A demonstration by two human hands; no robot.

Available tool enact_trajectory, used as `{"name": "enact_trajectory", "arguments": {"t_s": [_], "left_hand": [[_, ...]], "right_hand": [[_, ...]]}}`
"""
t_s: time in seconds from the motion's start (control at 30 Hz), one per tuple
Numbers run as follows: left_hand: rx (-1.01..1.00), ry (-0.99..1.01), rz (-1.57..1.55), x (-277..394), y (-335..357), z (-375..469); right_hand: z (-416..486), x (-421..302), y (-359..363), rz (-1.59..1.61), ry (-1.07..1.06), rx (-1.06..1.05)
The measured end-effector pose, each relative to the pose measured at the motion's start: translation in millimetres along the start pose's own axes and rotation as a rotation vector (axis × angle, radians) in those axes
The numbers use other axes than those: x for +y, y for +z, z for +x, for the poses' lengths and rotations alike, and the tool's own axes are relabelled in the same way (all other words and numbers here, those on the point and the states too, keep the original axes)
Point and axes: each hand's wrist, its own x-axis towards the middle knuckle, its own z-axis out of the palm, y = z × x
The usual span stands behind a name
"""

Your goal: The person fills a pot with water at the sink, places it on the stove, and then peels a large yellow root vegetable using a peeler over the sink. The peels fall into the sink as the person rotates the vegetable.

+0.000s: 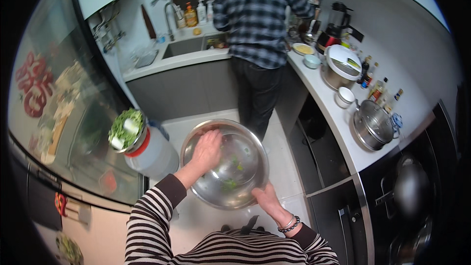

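Note:
A large stainless steel bowl (239,143) is in front of me, with a few bits of green leaf (230,184) on its inner surface. My right hand (266,198) holds the bowl by its lower right rim, thumb at the edge and fingers underneath. My left hand (208,151) is inside the bowl at the upper left, its fingers bent against the wall; whether anything is under them is hidden. Left of the bowl, a smaller metal bowl heaped with shredded greens (127,127) and white pieces rests on a large plastic container with a red rim (154,158).
A person in a checked shirt (257,18) stands ahead at the counter, near the sink (182,48). On the right counter (331,125) stand a lidded pot (373,125), a white-lidded bucket (342,66) and several bottles. A wok (412,187) sits on the stove; a glass partition (88,117) is at left.

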Motion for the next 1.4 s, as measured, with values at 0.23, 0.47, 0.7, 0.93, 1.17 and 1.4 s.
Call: {"name": "enact_trajectory", "arguments": {"t_s": [0.23, 0.47, 0.7, 0.93, 1.17, 1.4], "left_hand": [[-0.260, -0.178, -0.147, 52.6, 75.8, -16.3], [-0.318, 0.030, -0.239, 79.6, 63.3, 30.8], [-0.192, -0.059, 0.266, 80.0, 95.4, 44.5], [-0.532, -0.141, -0.501, 162.3, 103.3, 39.4], [-0.201, 0.278, -0.192, 181.1, 96.1, 92.4], [-0.754, -0.095, -0.536, 157.5, 104.5, 18.4]], "right_hand": [[4.4, 0.9, -26.6, 0.090, -0.067, 0.115], [8.9, 29.2, -70.6, 0.121, -0.095, 0.136], [-5.7, 6.4, -89.5, 0.004, -0.233, 0.233], [-16.8, 9.5, -124.3, 0.148, -0.158, 0.243], [-18.4, 19.7, -131.9, -0.007, -0.220, 0.230], [-34.6, 8.9, -145.8, -0.064, -0.190, 0.228]]}}
